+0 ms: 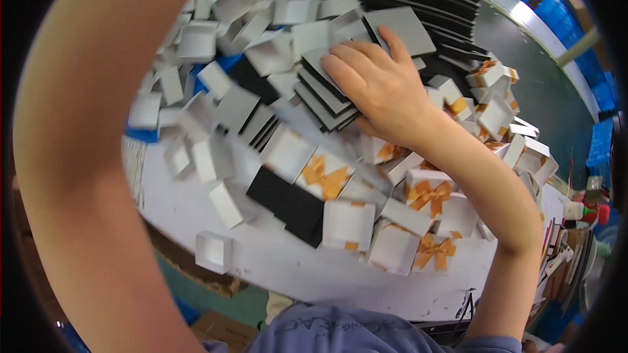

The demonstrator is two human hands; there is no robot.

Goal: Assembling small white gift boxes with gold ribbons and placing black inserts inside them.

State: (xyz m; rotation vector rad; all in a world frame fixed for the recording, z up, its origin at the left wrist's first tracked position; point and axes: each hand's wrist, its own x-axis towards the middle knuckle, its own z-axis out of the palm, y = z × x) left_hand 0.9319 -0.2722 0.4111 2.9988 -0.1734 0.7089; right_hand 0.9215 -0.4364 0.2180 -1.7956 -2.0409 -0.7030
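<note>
the right hand (376,88) is pressing flat, fingers spread narrow, on a fanned stack of black-and-grey pads (324,95) at 12 o'clock, steadying it; the left hand is lying out of view, fingers impossible to tell; white boxes (347,222) are crowding around at 6 o'clock.

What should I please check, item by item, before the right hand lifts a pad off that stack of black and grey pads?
1. Right hand on the stack of black and grey pads: ok, its fingers rest flat on top.
2. A single pad pinched: cannot tell, no grip shows.
3. Stack tidy: not ok, pads are fanned and tilted.
4. Left hand free: cannot tell, only the left forearm shows, raised out of frame.
5. Bare table near the white boxes with orange bows: ok, at the near edge.
</note>
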